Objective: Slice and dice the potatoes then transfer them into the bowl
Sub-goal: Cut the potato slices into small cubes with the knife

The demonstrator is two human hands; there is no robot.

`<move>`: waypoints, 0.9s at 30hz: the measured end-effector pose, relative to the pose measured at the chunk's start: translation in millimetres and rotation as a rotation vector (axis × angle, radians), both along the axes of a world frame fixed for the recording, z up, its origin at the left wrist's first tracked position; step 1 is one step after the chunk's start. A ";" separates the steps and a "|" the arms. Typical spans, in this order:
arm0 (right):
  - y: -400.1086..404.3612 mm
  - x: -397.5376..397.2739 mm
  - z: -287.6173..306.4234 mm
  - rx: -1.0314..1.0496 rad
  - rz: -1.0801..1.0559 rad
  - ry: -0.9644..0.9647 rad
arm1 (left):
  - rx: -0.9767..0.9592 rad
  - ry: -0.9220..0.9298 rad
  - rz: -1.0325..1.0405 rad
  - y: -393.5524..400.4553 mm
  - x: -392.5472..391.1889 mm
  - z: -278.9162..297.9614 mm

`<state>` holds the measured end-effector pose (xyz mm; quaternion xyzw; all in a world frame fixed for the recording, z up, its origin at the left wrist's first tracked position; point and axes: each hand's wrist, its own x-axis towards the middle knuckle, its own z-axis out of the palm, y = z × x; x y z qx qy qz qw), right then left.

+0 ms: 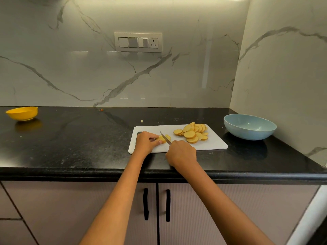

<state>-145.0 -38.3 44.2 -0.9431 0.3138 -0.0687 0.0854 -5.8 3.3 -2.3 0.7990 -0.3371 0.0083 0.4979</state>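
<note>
Marble wall (159,76), perhaps granite counter (70,147)

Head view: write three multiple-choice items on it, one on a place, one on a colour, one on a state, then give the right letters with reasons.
1. Where does the pile of potato slices lie?
A. In the yellow bowl
B. On the white cutting board
C. On the bare counter

2. What colour is the bowl right of the cutting board?
A. Light blue
B. Red
C. Black

3. What is the right hand doing?
A. Resting flat on the counter
B. Lifting a bowl
C. Gripping a knife

Key: 1 B, the slices sit on the board's far right part. 2 A, the light blue bowl stands right of the board. 3 C, the knife blade is at the potato piece that the left hand holds.
</note>
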 end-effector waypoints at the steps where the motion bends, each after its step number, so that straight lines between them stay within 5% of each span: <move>1: 0.1 0.0 0.5 0.002 0.000 -0.003 | 0.003 0.001 0.002 -0.3 1.2 -0.7; 27: -10.1 15.6 12.7 0.212 0.031 0.165 | 0.093 -0.084 -0.037 0.4 5.0 -0.3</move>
